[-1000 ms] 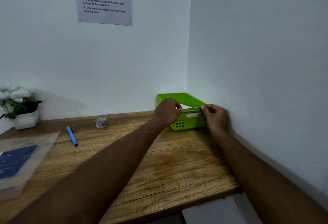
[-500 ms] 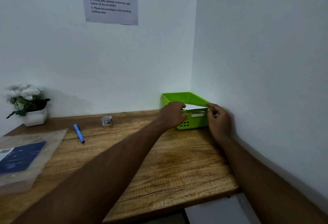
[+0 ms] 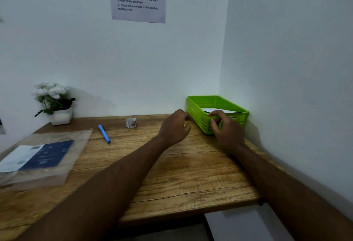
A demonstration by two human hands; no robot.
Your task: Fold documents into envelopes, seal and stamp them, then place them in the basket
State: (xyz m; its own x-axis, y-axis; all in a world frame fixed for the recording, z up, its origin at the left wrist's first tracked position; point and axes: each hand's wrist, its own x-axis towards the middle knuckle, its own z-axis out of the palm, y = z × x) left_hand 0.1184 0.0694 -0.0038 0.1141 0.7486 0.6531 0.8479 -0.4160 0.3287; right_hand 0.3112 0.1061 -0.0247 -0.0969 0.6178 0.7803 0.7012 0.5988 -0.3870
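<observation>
Green basket [image 3: 198, 116] fills the wall corner, envelope [image 3: 216, 110] inside.

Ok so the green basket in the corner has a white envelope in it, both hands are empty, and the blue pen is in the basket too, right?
Almost. The head view shows the blue pen lying on the wooden table, left of the green basket. The white envelope is in the basket, and the left hand and right hand are empty.
</observation>
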